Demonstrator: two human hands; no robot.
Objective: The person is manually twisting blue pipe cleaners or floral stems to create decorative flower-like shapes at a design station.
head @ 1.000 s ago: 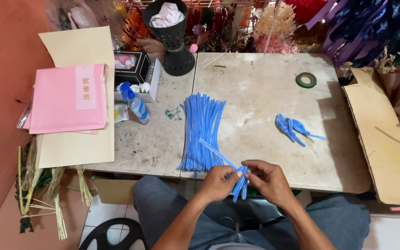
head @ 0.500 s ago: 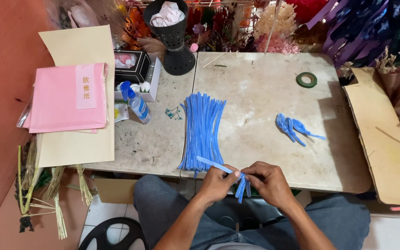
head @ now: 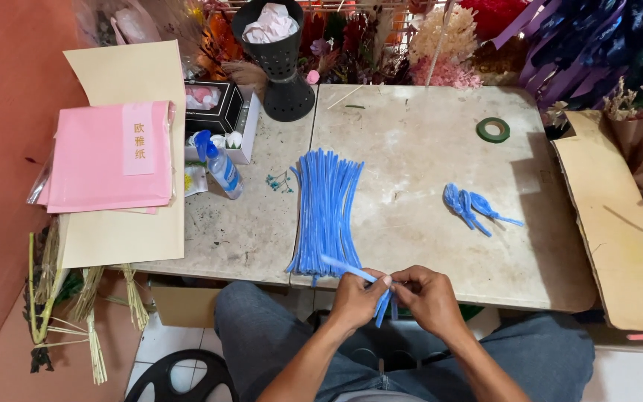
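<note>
Fingers (head: 385, 281) of both hands met at the near edge of the worn, pale stone worktop (head: 411, 149), pinching one fuzzy blue pipe-cleaner stem (head: 351, 269). The left hand (head: 357, 300) gripped it between thumb and forefinger, pressed tight, so the long end angled up and away to the left over the worktop edge. The right hand (head: 429, 298) closed on the same stem just beside the left, and short blue ends hung down between the two hands, which suggested the stem was held close so it could be bent at that spot.

Taking the worktop edge as landmark: directly beyond the hands lay a thick bundle of straight blue pipe-cleaner stems (head: 327, 212), near end touching the edge, within easy reach. Farther in and to the right rested a small cluster of looped blue stem pieces (head: 470, 207), kept apart from the straight stock. At the far right sat a green roll of floral tape (head: 493, 130). Far left, a pink paper stack (head: 109, 160) lay on tan card sheets, with a blue spray bottle (head: 221, 167) lying beside it.
</note>
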